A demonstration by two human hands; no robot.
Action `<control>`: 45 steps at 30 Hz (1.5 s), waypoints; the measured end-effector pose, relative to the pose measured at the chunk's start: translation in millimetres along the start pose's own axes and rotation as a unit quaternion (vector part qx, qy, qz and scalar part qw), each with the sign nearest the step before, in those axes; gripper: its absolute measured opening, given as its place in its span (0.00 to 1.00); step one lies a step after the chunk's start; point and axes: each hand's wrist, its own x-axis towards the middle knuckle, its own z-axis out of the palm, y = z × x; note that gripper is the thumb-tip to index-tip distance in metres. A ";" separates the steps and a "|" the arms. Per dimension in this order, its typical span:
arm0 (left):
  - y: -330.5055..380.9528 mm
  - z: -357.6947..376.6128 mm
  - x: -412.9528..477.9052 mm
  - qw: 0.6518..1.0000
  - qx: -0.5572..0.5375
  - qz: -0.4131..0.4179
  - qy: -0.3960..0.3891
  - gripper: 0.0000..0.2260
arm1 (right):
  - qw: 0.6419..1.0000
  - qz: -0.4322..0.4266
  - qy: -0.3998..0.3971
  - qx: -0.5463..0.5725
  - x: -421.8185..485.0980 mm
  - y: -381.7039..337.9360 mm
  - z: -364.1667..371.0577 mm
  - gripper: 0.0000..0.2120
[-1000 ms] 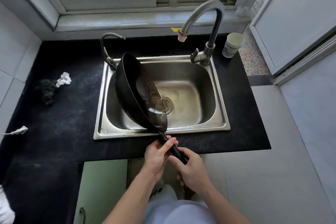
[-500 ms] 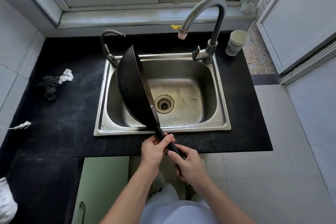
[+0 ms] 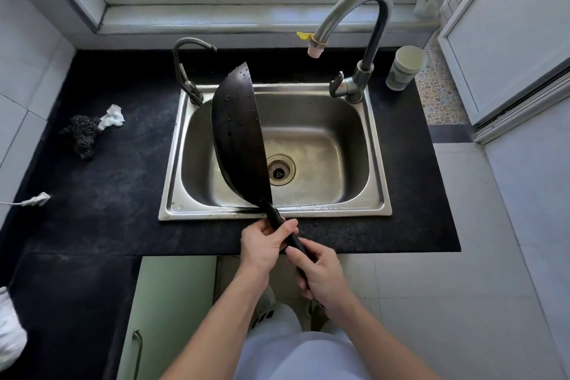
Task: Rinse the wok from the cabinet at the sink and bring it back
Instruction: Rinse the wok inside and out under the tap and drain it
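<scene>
Nearest the camera, both hands grip the wok's handle (image 3: 285, 230). The right hand (image 3: 320, 274) is curled round its free end, and the left hand (image 3: 265, 244) is wrapped round it closer to the pan, thumb across the top. Below them is the pale green cabinet door (image 3: 172, 302), under the dark counter (image 3: 108, 179).

The wok (image 3: 239, 139) is tipped up on edge, almost vertical, over the left half of the sink (image 3: 339, 213). Its black outer side faces left and is beaded with droplets, and its hollow is turned toward the drain (image 3: 280, 170). Whether its lower edge rests on the front rim or hangs just above it cannot be told.

Farther back, no stream is visible at the spout of the tall faucet (image 3: 364, 18), which sits right of the pan and not above it. A cup (image 3: 404, 68) stands beside the faucet's base, and a dark scourer (image 3: 81, 136) lies on the counter to the left.

The rinse itself looks finished — the wet surface and this steep tilt suggest the last water is being drained off. What remains, by that reading, is lifting the wok clear of the sink and carrying it back to the cabinet (which one it came from isn't shown).
</scene>
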 end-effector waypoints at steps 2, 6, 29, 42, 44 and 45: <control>-0.3 -0.5 -0.1 1.000 0.000 0.001 -0.001 0.03 | 1.000 -0.002 -0.003 0.002 -0.4 0.8 0.1 0.06; -0.2 -4.8 0.5 1.000 -0.002 -0.004 -0.004 0.04 | 1.000 -0.007 -0.006 -0.008 -1.1 1.8 3.4 0.06; 11.4 -10.4 5.4 0.997 0.073 -0.015 -0.017 0.08 | 0.999 0.009 0.012 0.036 1.3 0.5 15.6 0.07; 12.0 -12.2 6.1 0.997 0.073 -0.010 -0.022 0.07 | 0.999 0.011 0.006 0.031 -1.2 -2.5 17.9 0.08; 9.1 -14.0 8.2 0.997 0.075 -0.007 -0.023 0.08 | 0.999 0.011 0.007 0.047 0.0 0.0 17.9 0.07; 8.2 -14.4 9.0 0.997 0.076 -0.007 -0.024 0.08 | 0.999 0.012 0.007 0.053 0.3 1.2 17.7 0.07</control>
